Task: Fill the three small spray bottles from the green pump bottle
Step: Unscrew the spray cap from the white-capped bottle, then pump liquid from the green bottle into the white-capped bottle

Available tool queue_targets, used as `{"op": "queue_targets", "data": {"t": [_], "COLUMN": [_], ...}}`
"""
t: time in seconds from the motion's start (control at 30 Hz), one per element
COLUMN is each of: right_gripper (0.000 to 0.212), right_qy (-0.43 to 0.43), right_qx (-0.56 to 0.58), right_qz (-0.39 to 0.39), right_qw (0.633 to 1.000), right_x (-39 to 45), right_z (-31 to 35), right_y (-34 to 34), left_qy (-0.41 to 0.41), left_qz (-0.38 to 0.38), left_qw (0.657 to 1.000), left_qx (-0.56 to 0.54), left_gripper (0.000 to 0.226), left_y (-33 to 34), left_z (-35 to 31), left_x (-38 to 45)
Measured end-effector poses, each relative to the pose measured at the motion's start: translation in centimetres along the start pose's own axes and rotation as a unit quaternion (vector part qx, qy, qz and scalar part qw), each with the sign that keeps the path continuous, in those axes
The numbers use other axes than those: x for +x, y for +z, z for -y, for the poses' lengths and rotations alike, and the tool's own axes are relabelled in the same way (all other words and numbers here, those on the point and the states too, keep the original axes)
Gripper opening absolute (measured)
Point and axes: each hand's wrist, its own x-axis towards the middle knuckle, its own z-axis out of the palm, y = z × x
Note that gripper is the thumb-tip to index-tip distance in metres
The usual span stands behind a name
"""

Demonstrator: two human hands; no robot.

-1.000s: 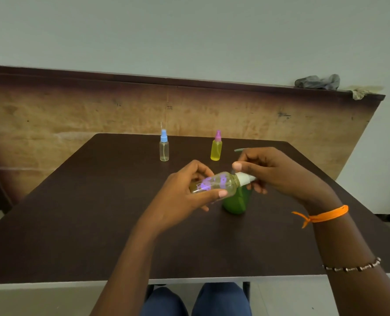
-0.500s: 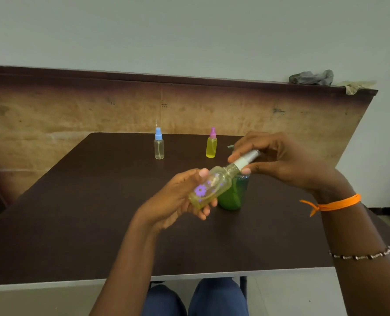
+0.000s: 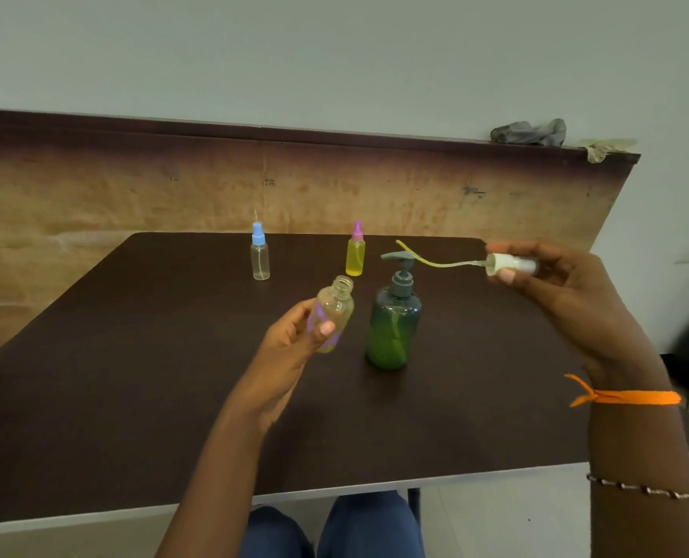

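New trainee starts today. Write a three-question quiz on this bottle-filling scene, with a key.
1. True or false: the clear round flower-printed bottle in the left hand has its neck open.
2. What does the right hand pinch? A) the white spray cap with its yellowish dip tube B) the dark pump head of the green translucent pump bottle
3. Which capped small bottle at the far edge of the dark brown table looks full of yellow liquid: the blue-capped clear bottle or the pink-capped bottle?

Key: 1 true; 2 A; 3 pink-capped.
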Motion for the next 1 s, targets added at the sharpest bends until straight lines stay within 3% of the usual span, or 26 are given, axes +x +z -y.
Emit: {"op": "queue_targets", "data": {"t": [0.1,0.2,0.37,0.6,1.0], "right_gripper": [0.026,0.021,0.018,0.016,0.018], "right_qy": [0.034,0.104,0.178,0.209,0.248], "right_qx": [0.015,-0.093,-0.186,-0.231,-0.123], "right_qz": [-0.113,-0.189,-0.157,-0.160,-0.189], "right_qw": [0.993,0.972,0.953,0.937,0.942], "right_x": [-0.5,-0.5,-1.6,-2.4,-1.8], "right_z": [-2.2,-5.9,-11.9,-13.6,-13.1], "right_y": [0.2,2.1,6.6,8.2,5.4], "left_qy": [0.012,0.027,0.032,0.058,0.071], "left_qz": [-0.051,-0.090,-0.154,-0.143,-0.118], "left_qw": [0.998,0.996,0.987,0.979,0.977], "left_qx": [-0.024,-0.004,0.042,0.130,0.161], "left_gripper": [0.034,0.024,0.017,0.017,0.026], "left_y": [0.5,1.0,1.6,1.8,1.7], "left_z": [1.1,2.0,3.8,5.9,6.2], "left_x": [0.8,2.2,4.7,5.9,5.8]}}
